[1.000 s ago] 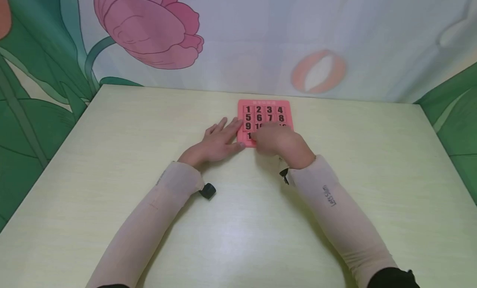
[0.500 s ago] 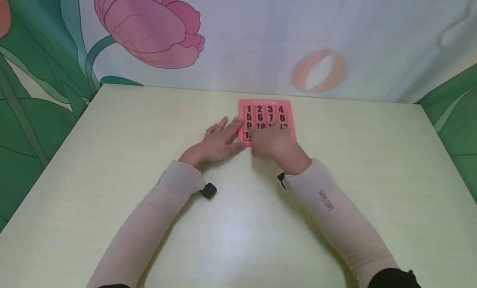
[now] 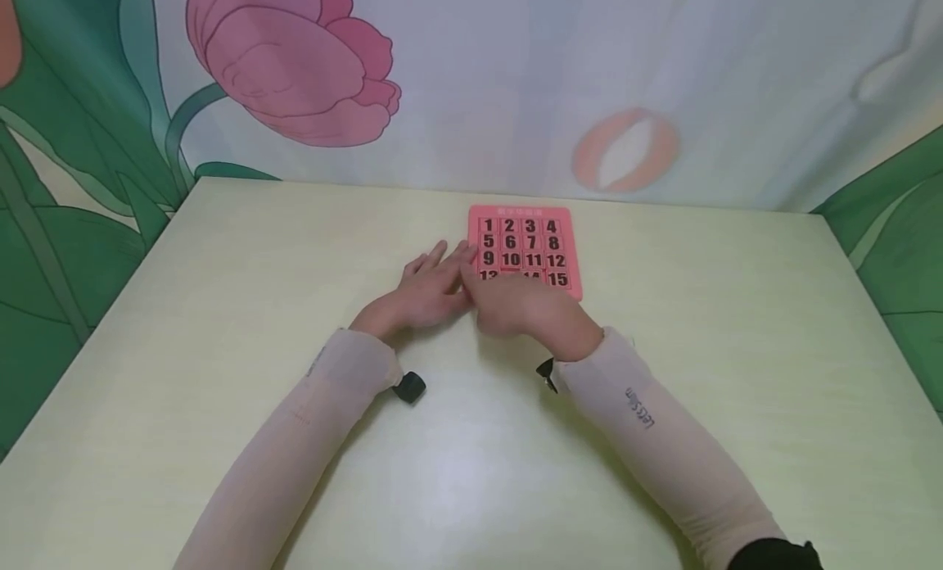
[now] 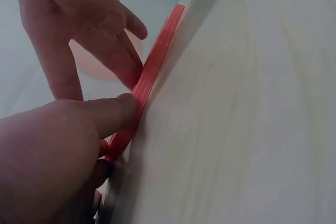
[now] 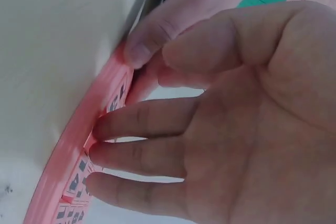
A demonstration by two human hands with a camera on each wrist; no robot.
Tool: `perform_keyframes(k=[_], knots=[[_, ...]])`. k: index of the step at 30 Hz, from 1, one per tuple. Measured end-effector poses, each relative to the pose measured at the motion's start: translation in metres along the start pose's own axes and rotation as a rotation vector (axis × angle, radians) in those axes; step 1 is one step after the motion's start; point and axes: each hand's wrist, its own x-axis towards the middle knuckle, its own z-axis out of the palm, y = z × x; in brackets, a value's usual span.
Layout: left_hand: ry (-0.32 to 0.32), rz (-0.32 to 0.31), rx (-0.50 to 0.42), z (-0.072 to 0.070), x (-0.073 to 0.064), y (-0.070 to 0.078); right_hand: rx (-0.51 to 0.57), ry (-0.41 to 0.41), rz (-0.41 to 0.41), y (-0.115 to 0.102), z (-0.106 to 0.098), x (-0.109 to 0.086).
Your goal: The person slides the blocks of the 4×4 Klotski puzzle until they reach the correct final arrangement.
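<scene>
A pink number slide puzzle [image 3: 576, 259] lies flat at the back middle of the table, its black-numbered tiles in rows. My left hand [image 3: 427, 298] is spread at its left edge, and the thumb [image 4: 118, 111] presses the near side in the left wrist view. The right hand [image 3: 526, 309] reaches over the near edge, hiding part of the bottom row. Tiles 13, 14 and 15 show partly there, with a gap right of 13. In the right wrist view, extended fingertips [image 5: 107, 127] of that hand touch the puzzle's face [image 5: 79, 182].
The pale table [image 3: 442, 488] spreads around the puzzle. Behind its back edge hangs a cloth [image 3: 501, 87] printed with a pink flower [image 3: 295, 62] and green leaves. Light sleeves cover both forearms, and a small black device [image 3: 409, 387] sits at the left wrist.
The right hand has moved left and toward the near edge, uncovering tiles 11, 12, 14 and 15. The bottom-left tile has slid left. My left hand keeps its place on the puzzle.
</scene>
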Motion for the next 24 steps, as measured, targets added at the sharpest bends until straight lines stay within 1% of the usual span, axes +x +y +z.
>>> perform_keyframes(k=[2, 5, 8, 11, 15, 20, 21, 23, 24], knots=[[0.000, -0.004, -0.001, 0.000, -0.001, 0.000, -0.018, -0.005, 0.000, 0.001, -0.001, -0.001], [-0.008, -0.021, -0.001, 0.000, -0.001, 0.001, -0.028, -0.002, 0.040, 0.003, -0.004, -0.003], [-0.015, -0.031, 0.001, 0.000, -0.001, 0.002, -0.013, 0.006, 0.085, 0.005, -0.006, -0.004], [-0.016, -0.031, -0.003, 0.000, -0.001, 0.003, -0.002, 0.012, 0.096, 0.007, -0.005, -0.004], [-0.015, -0.015, -0.003, 0.001, -0.001, 0.001, -0.005, 0.024, 0.032, 0.007, -0.003, -0.003], [-0.001, 0.009, -0.005, 0.001, 0.000, -0.001, 0.020, 0.067, -0.135, 0.009, -0.003, -0.001], [0.001, 0.013, -0.007, 0.001, 0.001, -0.001, 0.022, 0.072, -0.156, 0.010, -0.004, -0.001], [0.000, 0.009, -0.009, 0.001, 0.000, -0.001, 0.020, 0.083, -0.155, 0.012, -0.007, -0.002], [-0.002, 0.004, -0.014, 0.001, 0.000, -0.001, 0.018, 0.084, -0.127, 0.013, -0.008, -0.003]])
